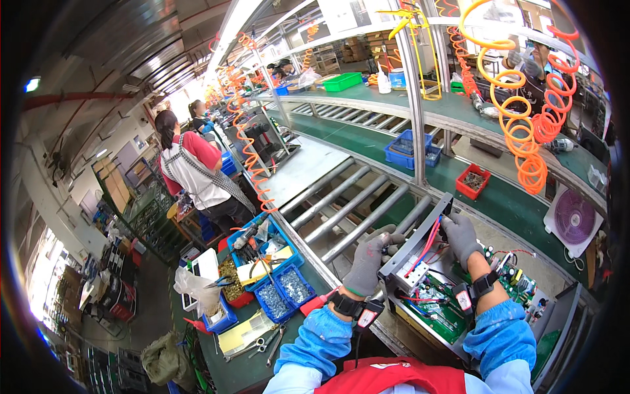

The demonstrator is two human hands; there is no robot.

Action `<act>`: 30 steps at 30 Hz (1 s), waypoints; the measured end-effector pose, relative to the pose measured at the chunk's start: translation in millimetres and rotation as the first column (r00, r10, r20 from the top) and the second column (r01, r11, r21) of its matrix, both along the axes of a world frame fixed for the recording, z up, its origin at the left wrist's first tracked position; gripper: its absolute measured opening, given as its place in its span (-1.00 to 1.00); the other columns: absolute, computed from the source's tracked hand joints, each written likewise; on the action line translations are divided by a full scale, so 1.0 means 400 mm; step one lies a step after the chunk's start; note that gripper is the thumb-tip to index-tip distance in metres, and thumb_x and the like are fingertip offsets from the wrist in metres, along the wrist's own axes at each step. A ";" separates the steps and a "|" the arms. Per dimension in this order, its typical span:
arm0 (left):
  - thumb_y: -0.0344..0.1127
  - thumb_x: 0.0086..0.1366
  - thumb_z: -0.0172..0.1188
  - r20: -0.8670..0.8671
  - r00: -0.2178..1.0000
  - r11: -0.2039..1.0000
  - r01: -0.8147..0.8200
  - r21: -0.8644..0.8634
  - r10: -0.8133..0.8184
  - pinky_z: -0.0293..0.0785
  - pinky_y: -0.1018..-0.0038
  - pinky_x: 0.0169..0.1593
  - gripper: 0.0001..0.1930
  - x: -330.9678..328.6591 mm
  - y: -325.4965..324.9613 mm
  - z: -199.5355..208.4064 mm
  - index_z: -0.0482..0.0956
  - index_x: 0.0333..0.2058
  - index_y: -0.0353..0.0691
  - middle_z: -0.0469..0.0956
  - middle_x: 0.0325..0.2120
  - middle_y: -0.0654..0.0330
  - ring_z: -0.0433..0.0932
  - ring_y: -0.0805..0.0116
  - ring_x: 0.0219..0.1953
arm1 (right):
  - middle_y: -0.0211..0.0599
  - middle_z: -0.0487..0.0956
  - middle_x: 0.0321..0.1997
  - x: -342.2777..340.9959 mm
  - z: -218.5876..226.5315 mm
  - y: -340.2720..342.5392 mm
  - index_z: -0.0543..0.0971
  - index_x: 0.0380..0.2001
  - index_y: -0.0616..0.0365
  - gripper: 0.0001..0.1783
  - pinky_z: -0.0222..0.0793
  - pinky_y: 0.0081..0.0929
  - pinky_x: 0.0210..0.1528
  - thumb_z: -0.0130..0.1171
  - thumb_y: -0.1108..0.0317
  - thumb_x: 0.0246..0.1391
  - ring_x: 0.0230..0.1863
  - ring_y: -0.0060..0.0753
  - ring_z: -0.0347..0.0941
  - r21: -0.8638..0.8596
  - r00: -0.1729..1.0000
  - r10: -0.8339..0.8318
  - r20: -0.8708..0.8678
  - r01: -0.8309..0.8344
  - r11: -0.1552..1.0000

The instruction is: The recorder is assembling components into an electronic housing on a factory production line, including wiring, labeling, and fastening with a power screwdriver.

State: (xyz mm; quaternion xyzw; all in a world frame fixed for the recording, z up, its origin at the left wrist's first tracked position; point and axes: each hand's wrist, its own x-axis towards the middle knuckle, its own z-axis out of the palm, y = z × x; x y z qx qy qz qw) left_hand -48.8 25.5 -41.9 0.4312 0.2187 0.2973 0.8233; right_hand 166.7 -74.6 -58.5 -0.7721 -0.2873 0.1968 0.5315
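In front of me is an open metal case with a green circuit board inside. At its far side stands a grey metal panel, tilted, with red and blue wires running along its inner face. My left hand, in a grey glove, is closed at the panel's left end; some fingertips are hidden behind it. My right hand, gloved too, grips the panel near its far right end. A white connector block sits under the wires.
Metal rollers run beyond the case. At left, a bench holds blue bins of screws, a blue tray of tools and scissors. More circuit boards lie at right. Orange coiled hoses hang overhead. A co-worker stands at far left.
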 end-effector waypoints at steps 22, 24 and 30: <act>-0.30 0.33 0.08 -0.009 1.000 1.000 -0.023 -0.001 0.023 0.42 0.74 -0.42 -0.68 -0.004 -0.012 0.006 0.42 0.01 -0.28 0.60 -0.33 0.21 0.46 0.67 -0.44 | -0.13 0.61 -0.48 -0.017 0.023 -0.012 0.62 -0.31 0.32 -0.72 0.47 -0.46 -0.37 0.11 0.31 0.05 -0.45 -0.35 0.56 0.145 0.997 0.056 -0.053 -0.048 0.988; -0.30 0.32 0.08 -0.009 1.000 0.999 -0.029 0.023 0.029 0.43 0.73 -0.41 -0.68 -0.005 -0.012 0.008 0.43 0.00 -0.28 0.60 -0.33 0.22 0.46 0.67 -0.44 | -0.15 0.61 -0.48 -0.019 0.026 -0.013 0.62 -0.34 0.33 -0.74 0.48 -0.47 -0.37 0.11 0.34 0.03 -0.46 -0.36 0.57 -0.013 0.998 -0.013 0.066 0.014 1.000; -0.34 0.29 0.08 -0.019 0.999 0.996 -0.028 0.088 0.030 0.45 0.72 -0.37 -0.71 -0.006 -0.016 0.016 0.46 -0.04 -0.30 0.60 -0.33 0.23 0.47 0.65 -0.43 | -0.06 0.61 -0.50 -0.017 0.011 -0.009 0.64 -0.38 0.27 -0.69 0.46 -0.37 -0.26 0.10 0.21 0.02 -0.40 -0.25 0.59 0.050 0.989 -0.051 0.138 0.045 0.998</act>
